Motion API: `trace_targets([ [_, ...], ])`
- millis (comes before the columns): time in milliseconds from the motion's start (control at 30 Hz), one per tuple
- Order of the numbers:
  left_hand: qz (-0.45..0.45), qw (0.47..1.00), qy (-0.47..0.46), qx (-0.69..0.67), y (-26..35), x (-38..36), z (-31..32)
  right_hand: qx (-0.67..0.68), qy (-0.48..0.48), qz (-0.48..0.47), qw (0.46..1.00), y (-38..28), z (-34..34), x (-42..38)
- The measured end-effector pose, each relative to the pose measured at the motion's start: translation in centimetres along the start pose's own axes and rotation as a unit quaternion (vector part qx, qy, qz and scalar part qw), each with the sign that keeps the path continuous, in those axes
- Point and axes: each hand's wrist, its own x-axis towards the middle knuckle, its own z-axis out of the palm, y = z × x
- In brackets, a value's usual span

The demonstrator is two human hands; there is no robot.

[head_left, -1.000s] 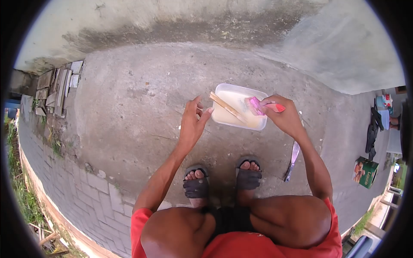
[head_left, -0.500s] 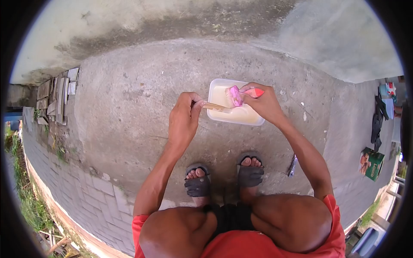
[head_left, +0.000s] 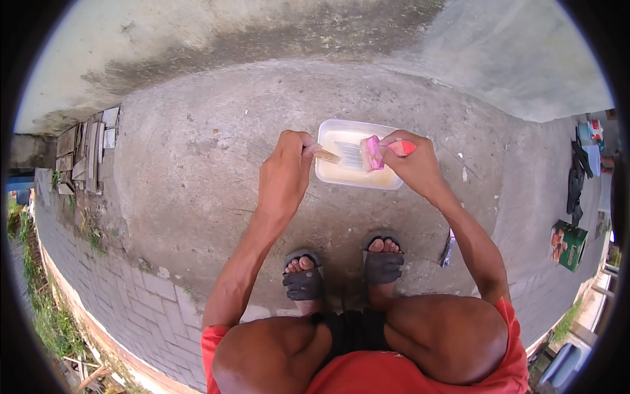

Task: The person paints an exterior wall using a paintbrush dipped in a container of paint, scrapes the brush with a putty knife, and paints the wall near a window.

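A translucent plastic tub (head_left: 357, 124) with a thin layer of cream-coloured liquid (head_left: 348, 176) stands on the concrete between my hands. My right hand (head_left: 417, 165) is closed on a paintbrush (head_left: 373, 153) with a pink band and a red handle. Its pale bristles point left over the tub, and streaks run through the liquid beside them. Closed around a flat, light wooden stick (head_left: 327, 156), my left hand (head_left: 284, 176) is at the tub's left rim. The stick's free end reaches over the liquid; whether it touches cannot be told.
A stained wall (head_left: 275, 33) rises ahead. Boards (head_left: 93, 148) are stacked at far left. My sandalled feet (head_left: 303, 276) stand close to the tub, near a small wrapper (head_left: 448, 249). At right are a green box (head_left: 568, 245) and dark items (head_left: 577, 177).
The brush has moved right and slightly down, and streaks now show in the liquid. My left hand has shifted slightly right and up, with less of the stick over the tub.
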Motion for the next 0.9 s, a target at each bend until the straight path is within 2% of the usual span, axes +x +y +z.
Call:
trace_targets([
  [67, -0.006, 1.0, 0.0, -0.009, -0.1, 0.8, 0.1, -0.011, 0.071, -0.09, 0.993, -0.4, 0.0, -1.0],
  [100, -0.013, 1.0, -0.001, -0.017, -0.1, 1.2, 0.1, -0.011, 0.071, -0.091, 0.993, -0.2, 0.3, -1.5],
  [167, -0.013, 1.0, 0.002, -0.013, -0.5, 2.1, 0.3, -0.038, 0.068, -0.165, 0.983, 0.9, 1.1, -2.1],
  [300, -0.034, 0.999, 0.017, -0.012, -1.5, 3.3, 1.3, -0.036, 0.057, -0.161, 0.985, 2.1, 0.8, -2.6],
  [400, -0.044, 0.997, 0.026, -0.056, -2.0, 4.3, 1.5, 0.002, 0.083, -0.116, 0.99, 2.0, 0.3, -3.3],
  [467, -0.038, 0.997, 0.026, -0.068, -2.2, 5.2, 1.6, 0.095, 0.056, 0.0, 0.994, 2.0, 0.1, -3.6],
  [900, -0.082, 0.991, 0.024, -0.099, -7.4, 5.9, 3.6, 0.125, 0.081, -0.007, 0.989, 3.5, -0.5, -4.5],
])
